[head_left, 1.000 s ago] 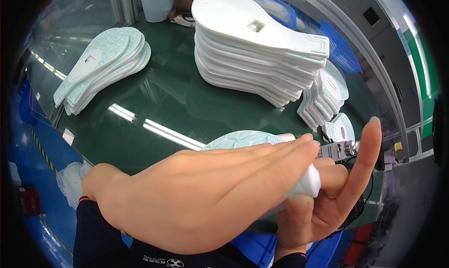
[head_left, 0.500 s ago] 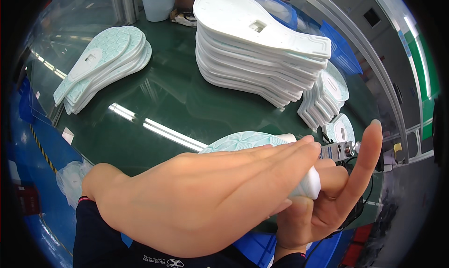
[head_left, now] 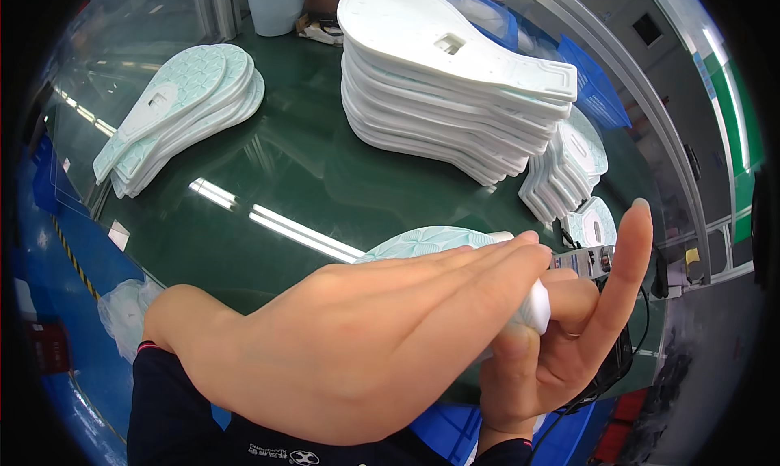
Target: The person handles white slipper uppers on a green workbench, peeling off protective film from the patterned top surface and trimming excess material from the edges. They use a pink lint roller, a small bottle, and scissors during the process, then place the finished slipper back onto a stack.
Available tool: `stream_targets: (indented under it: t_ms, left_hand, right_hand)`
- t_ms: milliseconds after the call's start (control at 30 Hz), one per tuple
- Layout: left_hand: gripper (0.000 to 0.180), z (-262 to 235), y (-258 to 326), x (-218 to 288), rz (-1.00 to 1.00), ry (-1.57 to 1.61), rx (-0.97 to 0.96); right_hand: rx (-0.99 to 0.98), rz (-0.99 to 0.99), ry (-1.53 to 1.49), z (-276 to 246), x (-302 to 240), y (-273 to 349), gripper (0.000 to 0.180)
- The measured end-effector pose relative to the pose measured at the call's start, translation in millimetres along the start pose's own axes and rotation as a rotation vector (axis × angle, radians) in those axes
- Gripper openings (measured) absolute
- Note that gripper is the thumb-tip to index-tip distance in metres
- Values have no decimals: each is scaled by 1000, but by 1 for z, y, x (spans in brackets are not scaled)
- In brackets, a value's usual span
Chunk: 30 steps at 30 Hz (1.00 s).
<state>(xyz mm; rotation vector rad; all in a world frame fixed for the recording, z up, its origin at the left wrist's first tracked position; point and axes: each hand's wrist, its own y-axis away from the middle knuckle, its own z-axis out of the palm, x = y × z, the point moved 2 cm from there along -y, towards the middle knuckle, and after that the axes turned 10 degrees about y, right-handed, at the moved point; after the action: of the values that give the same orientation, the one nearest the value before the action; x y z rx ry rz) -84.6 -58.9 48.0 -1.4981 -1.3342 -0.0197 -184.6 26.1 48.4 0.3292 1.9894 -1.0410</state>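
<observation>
My left hand (head_left: 349, 336) stretches across the front, its long fingers together and pressed over a white panel with a pale green leaf pattern (head_left: 431, 240). Most of that panel is hidden behind the hand; its curved far edge shows above the knuckles. At the right, my right hand (head_left: 561, 344) curls its thumb and fingers around a rounded white end (head_left: 535, 307), which looks like part of the same panel. One finger of this hand points up, free of it. Left thumb and palm side are out of sight.
A tall stack of white paddle-shaped panels (head_left: 439, 92) stands at the back middle. Smaller patterned stacks lie left (head_left: 179, 117) and right (head_left: 565, 173). A small metal-ended device (head_left: 589, 260) with black cables is beside my right hand. A pale blue bucket (head_left: 276, 7) stands behind on the green table (head_left: 284, 190).
Both hands have shifted slightly with the panel; the right hand has moved a little left and its raised finger slightly up. Less of the white end shows now. The stacks stay put.
</observation>
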Motion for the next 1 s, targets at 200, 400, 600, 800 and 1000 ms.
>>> stream_targets:
  t_ms: [200, 400, 600, 800, 1000]
  left_hand:
    - [50, -9, -4, 8, -142, 128, -74]
    - [43, -9, -21, 20, -183, 308, -81]
    - [40, -12, -6, 7, -111, 214, -132]
    - [48, -14, -9, 15, -244, 170, -176]
    - [53, -12, -5, 12, -200, 178, -148]
  right_hand:
    - [17, 1, -21, 2, -4, 1, 94]
    - [39, 71, -54, 2, -9, 7, 94]
    - [32, 41, -14, 2, -7, 4, 95]
    - [24, 10, -27, 2, -5, 1, 94]
    - [33, 3, -48, 2, -5, 2, 93]
